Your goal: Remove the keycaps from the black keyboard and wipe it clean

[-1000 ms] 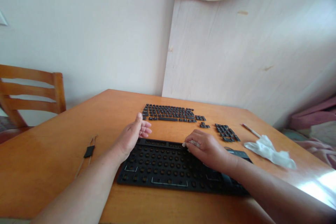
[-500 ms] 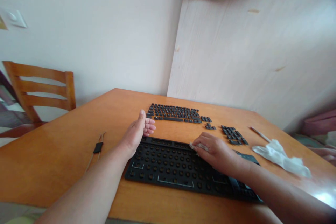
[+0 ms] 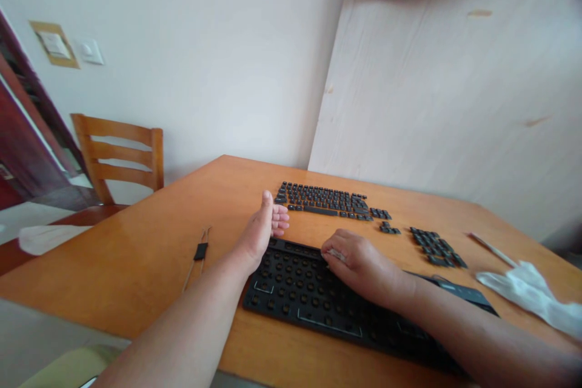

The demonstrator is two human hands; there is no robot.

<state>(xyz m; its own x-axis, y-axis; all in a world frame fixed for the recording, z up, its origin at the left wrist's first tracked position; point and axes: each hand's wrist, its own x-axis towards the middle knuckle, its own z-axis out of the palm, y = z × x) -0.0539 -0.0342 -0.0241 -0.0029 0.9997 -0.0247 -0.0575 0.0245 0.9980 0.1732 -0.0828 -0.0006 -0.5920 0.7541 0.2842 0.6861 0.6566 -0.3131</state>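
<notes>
A black keyboard base (image 3: 313, 301) with its keycaps off lies flat on the wooden table. My left hand (image 3: 264, 229) is at its far left corner, thumb up and fingers stretched out, holding nothing. Over the upper rows of the base, my right hand (image 3: 364, 264) is closed around a crumpled white tissue (image 3: 337, 254); most of the tissue is hidden by the fingers. Behind the base, loose black keycaps (image 3: 325, 199) are laid out in keyboard order. The number-pad keycaps (image 3: 437, 247) form a separate block to the right.
A wire keycap puller (image 3: 200, 251) with a black handle lies on the table (image 3: 150, 242) at left. On the right are a white cloth (image 3: 530, 291) and a thin stick-like tool (image 3: 493, 249). A wooden chair (image 3: 120, 154) stands at the left edge, and walls rise behind.
The view has turned left, so everything appears shifted right. My right hand has slid leftward along the upper part of the keyboard base with the tissue. My left hand keeps its place at the corner.
</notes>
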